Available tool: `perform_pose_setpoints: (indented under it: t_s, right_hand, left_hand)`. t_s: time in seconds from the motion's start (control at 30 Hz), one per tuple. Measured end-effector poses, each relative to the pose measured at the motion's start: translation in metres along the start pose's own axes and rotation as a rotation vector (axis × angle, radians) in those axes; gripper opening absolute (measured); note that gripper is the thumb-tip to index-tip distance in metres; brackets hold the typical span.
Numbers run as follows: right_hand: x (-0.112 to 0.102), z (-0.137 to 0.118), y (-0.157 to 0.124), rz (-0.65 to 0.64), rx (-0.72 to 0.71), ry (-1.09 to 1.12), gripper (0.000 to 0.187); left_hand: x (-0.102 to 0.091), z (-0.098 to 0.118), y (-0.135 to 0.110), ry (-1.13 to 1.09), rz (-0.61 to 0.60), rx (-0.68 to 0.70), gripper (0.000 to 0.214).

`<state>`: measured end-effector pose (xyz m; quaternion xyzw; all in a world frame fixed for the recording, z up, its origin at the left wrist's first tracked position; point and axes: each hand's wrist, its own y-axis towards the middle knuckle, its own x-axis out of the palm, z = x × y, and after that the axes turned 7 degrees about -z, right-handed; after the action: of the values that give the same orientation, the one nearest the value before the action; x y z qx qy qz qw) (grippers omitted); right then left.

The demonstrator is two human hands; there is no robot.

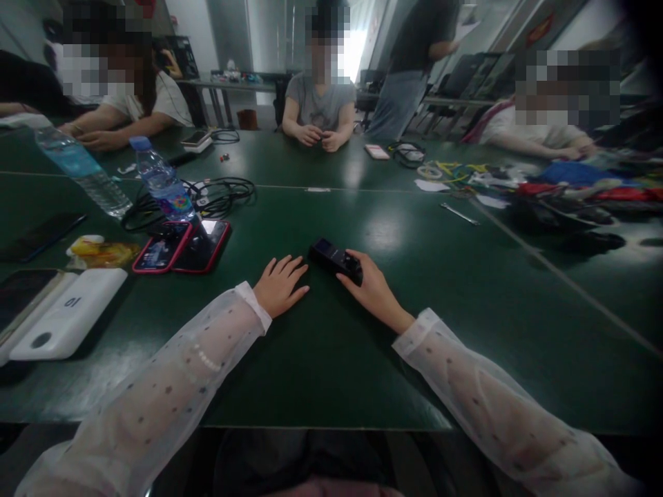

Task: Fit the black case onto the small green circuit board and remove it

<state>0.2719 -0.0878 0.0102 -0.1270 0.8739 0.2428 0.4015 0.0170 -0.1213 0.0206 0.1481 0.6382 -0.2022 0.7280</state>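
Note:
My right hand (379,291) is closed around the near end of a small black handheld device (331,257), which has a little screen at its far end. The device is at the table surface, and whether it is lifted slightly I cannot tell. Just left of it, my left hand (280,284) lies palm down on the dark green table (331,366), fingers spread and holding nothing. Its fingertips point toward the device without touching it. Sheer white dotted sleeves cover both forearms.
Left of my hands are two red-edged phones (202,245), a water bottle (163,183), a larger bottle (83,169), black cables (228,197) and a white power bank (70,314). A wrench (460,214) and mixed cables (456,172) lie right. Several people sit around the table.

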Motion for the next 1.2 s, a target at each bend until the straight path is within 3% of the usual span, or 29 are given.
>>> perform_pose_setpoints:
  t_s: [0.2, 0.43, 0.6, 0.73, 0.9, 1.07, 1.2]
  right_hand:
    - [-0.001, -0.003, -0.001, 0.026, 0.014, 0.013, 0.054]
    - [-0.021, -0.010, -0.002, 0.366, 0.000, 0.046, 0.059]
    - [-0.031, 0.019, 0.005, 0.481, 0.090, -0.045, 0.060]
    - [-0.029, 0.042, 0.009, 0.438, 0.177, -0.061, 0.057]
    - [-0.027, 0.050, 0.010, 0.355, 0.245, -0.066, 0.056]
    - [-0.025, 0.036, 0.009, 0.355, 0.237, 0.089, 0.060]
    - [-0.018, 0.009, 0.005, 0.325, 0.118, 0.148, 0.058]
  left_hand:
    - [0.004, -0.002, 0.000, -0.008, 0.022, 0.005, 0.056]
    - [0.000, -0.001, -0.001, -0.004, 0.013, 0.004, 0.055]
    - [0.002, -0.001, 0.000, -0.002, 0.020, -0.005, 0.055]
    - [0.004, -0.001, 0.000, -0.004, 0.024, -0.006, 0.055]
    - [0.004, -0.001, 0.000, -0.025, 0.022, -0.001, 0.055]
    - [0.004, -0.002, 0.001, -0.058, 0.022, -0.002, 0.056]
    - [0.003, -0.001, 0.000, -0.075, 0.021, 0.002, 0.056]
